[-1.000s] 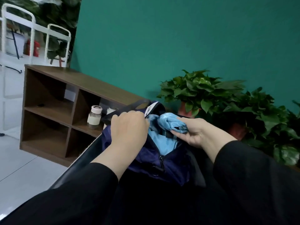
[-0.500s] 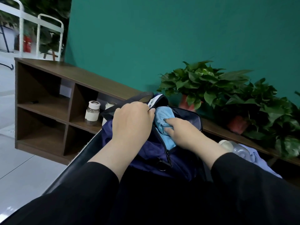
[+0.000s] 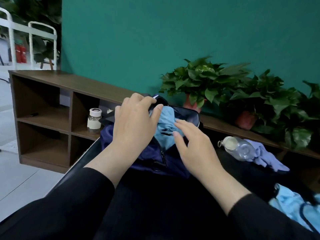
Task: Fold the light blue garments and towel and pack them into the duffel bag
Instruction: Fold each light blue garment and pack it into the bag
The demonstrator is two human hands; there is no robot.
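soft, light, limp crumpled light blue cloth garment bulging from mouth of navy fabric duffel bag near counter's far left edge, left hand fingers curled pinching rim, right hand fingers spread loose above; best pressed down on the bunched top.

Even, soft indoor light; motion blur smears the plants; wide-angle edges bend
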